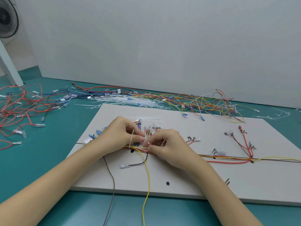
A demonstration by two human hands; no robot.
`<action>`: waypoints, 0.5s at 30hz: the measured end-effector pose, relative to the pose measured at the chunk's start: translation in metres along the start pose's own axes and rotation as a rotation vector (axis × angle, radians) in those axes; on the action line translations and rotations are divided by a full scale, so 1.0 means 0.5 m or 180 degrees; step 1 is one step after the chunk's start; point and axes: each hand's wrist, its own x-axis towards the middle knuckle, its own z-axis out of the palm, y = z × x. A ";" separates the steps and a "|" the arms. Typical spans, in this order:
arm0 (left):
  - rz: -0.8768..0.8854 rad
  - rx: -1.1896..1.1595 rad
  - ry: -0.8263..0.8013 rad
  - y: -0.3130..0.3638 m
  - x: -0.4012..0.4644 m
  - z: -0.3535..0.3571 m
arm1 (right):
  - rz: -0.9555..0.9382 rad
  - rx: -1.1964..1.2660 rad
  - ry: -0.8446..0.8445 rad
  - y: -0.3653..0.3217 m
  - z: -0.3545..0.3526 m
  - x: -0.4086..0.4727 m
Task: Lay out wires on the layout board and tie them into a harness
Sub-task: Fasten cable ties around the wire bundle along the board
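A white layout board [187, 173] lies on the teal table, with handwritten labels and black dots. A bundle of red, yellow, white and brown wires [228, 159] runs along it from left to right. My left hand [120, 136] and my right hand [164, 144] meet over the bundle's left part. Both pinch a white cable tie [148, 143] that loops around the wires there. A second white tie [131, 139] stands up from the bundle by my left fingers. A yellow wire [147, 180] and a brown wire [112, 180] hang off the board's front edge.
Loose red wires [19, 108] lie tangled at the left. A heap of spare cable ties [130, 100] and mixed coloured wires [211, 101] lies behind the board. A white wall stands close behind. A fan [8, 18] is at the upper left.
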 end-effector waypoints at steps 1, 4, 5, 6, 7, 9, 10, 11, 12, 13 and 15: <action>0.0030 0.0030 0.0012 0.001 -0.001 0.001 | -0.0002 -0.0056 0.0006 0.001 0.000 0.001; 0.0112 0.0098 0.0067 0.004 -0.005 0.005 | 0.0018 -0.0171 -0.0030 0.004 0.001 0.004; 0.0137 0.0106 0.0085 0.004 -0.006 0.006 | 0.0020 -0.0206 -0.0059 0.005 0.001 0.005; 0.0158 0.0108 0.0097 0.005 -0.006 0.006 | 0.0019 -0.0253 -0.0095 0.006 0.001 0.007; 0.0176 0.0105 0.0106 0.005 -0.006 0.007 | 0.0019 -0.0323 -0.0138 0.006 0.003 0.007; 0.0228 0.0073 0.0119 0.003 -0.006 0.006 | 0.0014 -0.0491 -0.0237 0.005 0.005 0.008; 0.0262 0.0041 0.0108 0.002 -0.007 0.006 | 0.0016 -0.0534 -0.0278 0.004 0.006 0.009; 0.0292 0.0010 0.0084 0.002 -0.008 0.006 | 0.0026 -0.0531 -0.0308 0.004 0.006 0.009; 0.0311 -0.0009 0.0053 0.003 -0.009 0.006 | 0.0042 -0.0492 -0.0330 0.002 0.005 0.010; 0.0320 -0.0016 0.0026 0.003 -0.009 0.006 | 0.0063 -0.0436 -0.0341 0.001 0.003 0.011; 0.0328 0.0000 -0.0009 0.003 -0.007 0.007 | 0.0114 -0.0343 -0.0320 0.000 0.001 0.012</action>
